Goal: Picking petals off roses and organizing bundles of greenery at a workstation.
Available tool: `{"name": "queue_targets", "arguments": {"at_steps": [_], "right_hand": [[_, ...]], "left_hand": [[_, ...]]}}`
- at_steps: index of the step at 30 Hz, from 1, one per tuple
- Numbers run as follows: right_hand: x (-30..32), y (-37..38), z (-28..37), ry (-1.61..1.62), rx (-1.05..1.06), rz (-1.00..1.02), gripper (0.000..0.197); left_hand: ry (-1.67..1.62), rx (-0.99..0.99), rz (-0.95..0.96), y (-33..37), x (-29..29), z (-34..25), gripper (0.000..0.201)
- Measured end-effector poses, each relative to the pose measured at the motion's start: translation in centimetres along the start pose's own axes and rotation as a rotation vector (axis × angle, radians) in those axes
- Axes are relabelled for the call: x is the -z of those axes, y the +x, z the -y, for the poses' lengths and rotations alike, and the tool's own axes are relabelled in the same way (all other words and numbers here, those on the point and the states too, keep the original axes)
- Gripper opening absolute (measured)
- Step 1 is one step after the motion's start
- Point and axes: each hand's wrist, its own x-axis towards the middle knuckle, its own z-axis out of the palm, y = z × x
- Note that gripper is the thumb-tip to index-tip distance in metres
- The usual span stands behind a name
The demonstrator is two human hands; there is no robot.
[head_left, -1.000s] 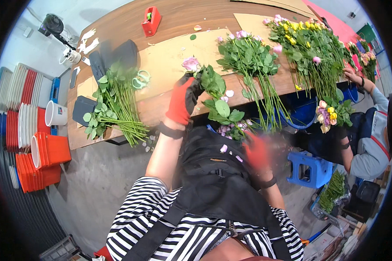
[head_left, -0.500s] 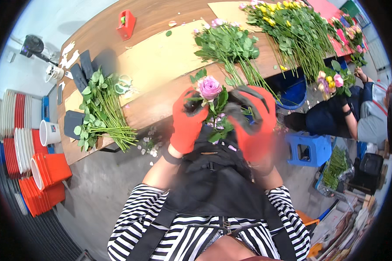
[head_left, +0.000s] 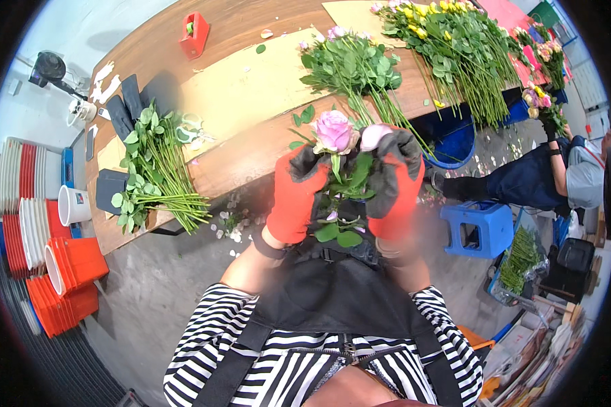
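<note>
My left hand [head_left: 295,197], in a red glove with a dark palm, is closed around a pink-lilac rose [head_left: 334,131] just below its bloom. The rose stands upright over the table's near edge, its green leaves [head_left: 349,183] hanging below between my hands. My right hand [head_left: 398,183], gloved alike, pinches a loose-looking pale lilac petal [head_left: 373,138] right beside the bloom. Whether that petal is fully detached I cannot tell. Most of the stem is hidden by leaves and my gloves.
On the wooden table [head_left: 251,152] lie a leafy stem bundle [head_left: 163,180], scissors [head_left: 191,130], a red tape dispenser [head_left: 195,35], a rose bunch [head_left: 353,68] and yellow-tipped flowers [head_left: 455,61]. A blue stool [head_left: 478,227] and a co-worker [head_left: 523,173] holding flowers are at right.
My right hand has gone from blurred, spread fingers to a pinch on a petal beside the bloom. The rose has shifted slightly right. The co-worker's flowers have moved up and right.
</note>
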Motion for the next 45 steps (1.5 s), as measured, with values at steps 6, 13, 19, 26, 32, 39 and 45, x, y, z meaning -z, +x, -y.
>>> {"name": "queue_targets", "arguments": {"at_steps": [6, 13, 19, 26, 32, 39, 45], "right_hand": [[-0.5, 0.3, 2.6, -0.416, 0.245, -0.016, 0.034], [-2.5, -0.2, 3.9, -0.977, 0.431, 0.172, 0.039], [-1.9, -0.2, 2.6, -0.369, 0.045, 0.109, 0.032], [2.1, 1.4, 0.8, 0.066, 0.037, 0.018, 0.024], [-1.2, 0.2, 4.2, -0.526, 0.336, 0.080, 0.038], [-2.6, -0.5, 5.6, -1.202, 0.645, 0.207, 0.040], [-2.9, -0.9, 4.7, -1.333, 0.721, 0.183, 0.038]], "left_hand": [[0.170, -0.331, -0.157, 0.4, -1.5, -0.1, 0.025], [0.685, -0.642, -0.177, 0.6, -1.7, -0.6, 0.025], [0.258, -0.367, -0.111, -0.2, -2.3, -0.1, 0.025], [0.068, -0.210, -0.112, -0.1, -2.4, -0.6, 0.026], [0.514, -0.528, -0.194, 0.5, -2.5, -0.6, 0.027], [0.769, -0.879, -0.255, 0.5, -2.6, -0.7, 0.034], [0.871, -0.955, -0.285, 0.5, -2.4, -0.4, 0.036]]}}
